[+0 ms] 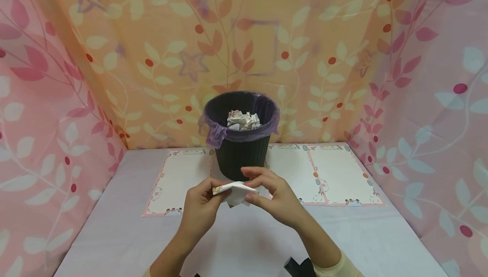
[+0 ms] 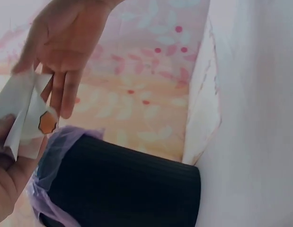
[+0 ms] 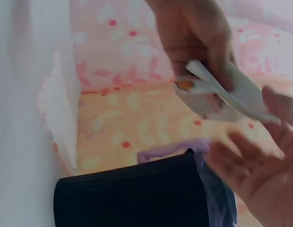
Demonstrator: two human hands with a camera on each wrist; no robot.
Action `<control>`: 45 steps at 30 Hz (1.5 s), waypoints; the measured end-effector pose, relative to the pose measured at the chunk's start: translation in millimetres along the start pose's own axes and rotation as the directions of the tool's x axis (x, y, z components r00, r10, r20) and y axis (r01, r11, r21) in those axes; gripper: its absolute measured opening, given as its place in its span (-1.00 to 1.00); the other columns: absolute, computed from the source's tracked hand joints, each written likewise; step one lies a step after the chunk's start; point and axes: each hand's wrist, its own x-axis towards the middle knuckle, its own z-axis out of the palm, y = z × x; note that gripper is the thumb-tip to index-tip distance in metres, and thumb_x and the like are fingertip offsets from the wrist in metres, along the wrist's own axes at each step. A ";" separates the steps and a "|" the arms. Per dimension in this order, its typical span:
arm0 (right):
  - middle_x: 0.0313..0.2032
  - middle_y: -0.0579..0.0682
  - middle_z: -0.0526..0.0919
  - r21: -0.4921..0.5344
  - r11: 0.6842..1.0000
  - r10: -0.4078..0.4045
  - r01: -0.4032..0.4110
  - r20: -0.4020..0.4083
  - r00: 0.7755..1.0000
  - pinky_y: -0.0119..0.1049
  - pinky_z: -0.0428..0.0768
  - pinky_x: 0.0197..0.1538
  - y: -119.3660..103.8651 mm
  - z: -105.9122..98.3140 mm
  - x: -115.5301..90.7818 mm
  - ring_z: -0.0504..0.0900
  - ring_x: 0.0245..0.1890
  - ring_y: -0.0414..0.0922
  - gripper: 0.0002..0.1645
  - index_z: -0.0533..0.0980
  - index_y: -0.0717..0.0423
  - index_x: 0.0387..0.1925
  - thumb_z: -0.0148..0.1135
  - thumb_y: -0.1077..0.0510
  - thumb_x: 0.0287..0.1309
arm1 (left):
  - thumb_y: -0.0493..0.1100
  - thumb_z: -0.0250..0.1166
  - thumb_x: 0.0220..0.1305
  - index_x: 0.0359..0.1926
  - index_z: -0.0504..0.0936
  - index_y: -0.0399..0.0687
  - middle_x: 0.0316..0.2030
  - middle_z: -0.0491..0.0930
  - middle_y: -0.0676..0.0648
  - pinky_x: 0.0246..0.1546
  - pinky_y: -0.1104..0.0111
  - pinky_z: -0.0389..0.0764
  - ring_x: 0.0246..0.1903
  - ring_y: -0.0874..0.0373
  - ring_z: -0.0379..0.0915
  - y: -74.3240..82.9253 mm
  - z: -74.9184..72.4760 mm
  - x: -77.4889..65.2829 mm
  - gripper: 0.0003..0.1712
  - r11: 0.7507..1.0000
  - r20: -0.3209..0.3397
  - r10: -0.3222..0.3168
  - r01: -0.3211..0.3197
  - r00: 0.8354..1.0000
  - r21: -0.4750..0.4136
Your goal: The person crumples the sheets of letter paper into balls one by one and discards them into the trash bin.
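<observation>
I see the folded paper (image 1: 237,193) held on the near side of the bin (image 1: 242,156), long axis left to right; the left hand (image 1: 201,204) pinches its left end, the right hand (image 1: 280,195) its right.

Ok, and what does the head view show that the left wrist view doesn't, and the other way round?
Only the head view shows the crumpled paper inside the bin and the star outlines on the orange backdrop.

Only the left wrist view shows the palm of the right hand and, clearly, a dark-edged orange shape on the folded paper.

Both show the left hand pinching that folded paper, the bin's purple liner, and white sheeting on the table.
</observation>
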 end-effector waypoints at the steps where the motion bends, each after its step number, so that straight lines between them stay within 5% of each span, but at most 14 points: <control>1: 0.27 0.06 0.58 0.040 0.999 -0.014 0.011 0.059 0.998 -0.17 0.62 0.25 -0.4 -4.6 0.5 0.59 0.26 0.04 -0.83 0.69 0.09 -0.08 0.37 0.24 0.30 | -0.42 0.43 0.23 -0.33 0.69 -0.03 -0.29 0.77 0.07 -0.35 0.39 0.70 -0.41 0.16 0.64 0.9 -2.0 0.7 -0.81 1.000 0.018 0.005 -0.005 1.000 -0.009; 5: 0.18 0.19 0.63 0.248 0.967 0.000 -0.062 0.243 0.970 -0.17 0.72 0.05 3.4 -18.7 3.8 0.67 0.13 0.04 -0.76 0.61 0.30 0.03 0.20 0.25 0.44 | -0.40 0.42 0.24 -0.34 0.71 0.01 -0.28 0.79 0.03 -0.32 0.34 0.72 -0.35 0.15 0.67 2.9 -8.5 3.7 -0.81 0.997 0.107 0.060 -0.056 0.992 -0.043; 9: 0.14 0.13 0.65 0.358 0.911 0.073 -0.203 0.346 0.935 -0.29 0.70 -0.05 11.5 -25.1 6.2 0.67 0.06 -0.05 -0.58 0.51 0.33 0.21 0.26 0.24 0.39 | -0.42 0.38 0.26 -0.31 0.74 -0.01 -0.28 0.79 -0.02 -0.39 0.29 0.73 -0.37 0.11 0.66 1.0 -9.0 5.5 -0.80 0.989 0.204 0.134 -0.117 0.970 -0.095; 13: 0.15 0.16 0.64 0.401 0.863 0.135 -0.307 0.403 0.905 -0.36 0.69 -0.15 17.1 -22.8 5.4 0.69 0.04 -0.02 -0.38 0.44 0.35 0.32 0.38 0.28 0.27 | -0.43 0.39 0.25 -0.29 0.77 0.00 -0.28 0.78 0.00 -0.47 0.31 0.71 -0.40 0.12 0.63 -3.1 -2.7 2.8 -0.78 0.985 0.187 0.156 -0.140 0.970 -0.098; 17: 0.01 0.17 0.68 0.312 0.900 0.203 -0.305 0.320 0.925 -0.30 0.74 -0.18 16.9 -8.6 4.8 0.73 -0.14 -0.03 -0.47 0.57 0.32 0.14 0.49 0.25 0.16 | -0.40 0.43 0.23 -0.28 0.74 0.04 -0.30 0.71 0.03 -0.54 0.39 0.64 -0.44 0.17 0.55 -6.3 7.5 -2.4 -0.78 0.994 0.066 0.111 -0.110 0.992 -0.025; 21: -0.23 0.08 0.71 0.114 0.956 0.258 -0.272 0.121 0.958 -0.29 0.72 -0.25 16.3 6.2 6.5 0.69 -0.33 -0.13 -0.71 0.64 0.18 -0.14 0.52 0.17 0.14 | -0.29 0.47 0.25 -0.20 0.70 0.08 -0.24 0.69 0.03 -0.46 0.40 0.67 -0.45 0.18 0.61 -3.4 15.2 -5.5 -0.81 1.000 -0.001 0.019 -0.019 1.000 -0.002; 26: -0.30 0.07 0.73 0.038 0.968 0.250 -0.248 -0.104 0.963 -0.34 0.70 -0.31 13.6 8.1 5.4 0.67 -0.40 -0.15 -0.84 0.65 0.13 -0.30 0.51 0.20 0.13 | -0.21 0.41 0.35 0.06 0.69 0.16 -0.05 0.65 0.04 -0.22 0.35 0.74 -0.19 0.08 0.65 2.0 14.8 -5.6 -0.70 0.999 0.097 -0.021 0.025 0.995 -0.039; 30: -0.34 0.05 0.72 0.104 0.967 0.251 -0.234 -0.197 0.948 -0.36 0.69 -0.33 13.2 7.0 4.7 0.65 -0.40 -0.17 -0.84 0.66 0.21 -0.32 0.52 0.23 0.11 | -0.31 0.45 0.27 0.29 0.57 0.18 0.12 0.55 0.07 -0.04 0.34 0.72 0.04 0.09 0.54 1.4 15.6 -7.0 -0.40 0.998 0.174 0.065 -0.065 0.983 -0.002; 33: -0.38 0.02 0.70 0.212 0.943 0.301 -0.255 -0.221 0.928 -0.36 0.70 -0.34 13.9 9.7 4.6 0.66 -0.38 -0.17 -0.82 0.64 0.30 -0.35 0.51 0.26 0.12 | -0.31 0.58 0.09 0.42 0.42 0.16 0.23 0.44 0.08 0.08 0.36 0.66 0.17 0.15 0.45 -0.8 21.0 -9.6 -0.10 0.973 0.192 0.170 -0.195 0.966 0.121; 36: -0.43 -0.02 0.66 0.338 0.894 0.382 -0.295 -0.229 0.895 -0.37 0.72 -0.35 14.8 14.7 3.8 0.65 -0.41 -0.18 -0.84 0.63 0.27 -0.42 0.50 0.28 0.12 | -0.26 0.67 -0.05 0.52 0.27 0.07 0.31 0.36 0.03 0.14 0.41 0.60 0.24 0.16 0.41 -3.9 28.7 -13.2 0.14 0.919 0.189 0.267 -0.308 0.945 0.245; 40: -0.48 -0.05 0.62 0.435 0.827 0.471 -0.357 -0.189 0.862 -0.35 0.72 -0.38 15.1 22.1 2.1 0.63 -0.48 -0.19 -0.82 0.63 0.21 -0.45 0.52 0.24 0.12 | -0.28 0.67 -0.06 0.52 0.26 -0.09 0.28 0.41 -0.10 0.08 0.51 0.61 0.18 0.05 0.46 -10.1 35.1 -15.7 0.14 0.881 0.120 0.351 -0.371 0.929 0.293; 42: -0.47 -0.04 0.65 0.417 0.824 0.479 -0.384 -0.149 0.865 -0.31 0.75 -0.35 14.8 23.0 2.1 0.67 -0.47 -0.19 -0.82 0.66 0.24 -0.39 0.52 0.20 0.14 | -0.30 0.66 -0.05 0.49 0.32 -0.11 0.24 0.46 -0.12 -0.02 0.55 0.64 0.12 0.04 0.51 -12.9 34.0 -15.1 0.07 0.883 0.074 0.364 -0.370 0.928 0.291; 45: -0.34 0.04 0.74 0.322 0.868 0.421 -0.378 -0.073 0.904 -0.23 0.78 -0.22 12.9 17.0 2.6 0.74 -0.36 -0.13 -0.76 0.70 0.31 -0.22 0.44 0.17 0.24 | -0.28 0.65 -0.03 0.43 0.42 -0.06 0.21 0.54 -0.07 -0.11 0.53 0.66 0.07 0.08 0.55 -13.6 27.6 -11.7 -0.02 0.904 0.045 0.341 -0.340 0.939 0.259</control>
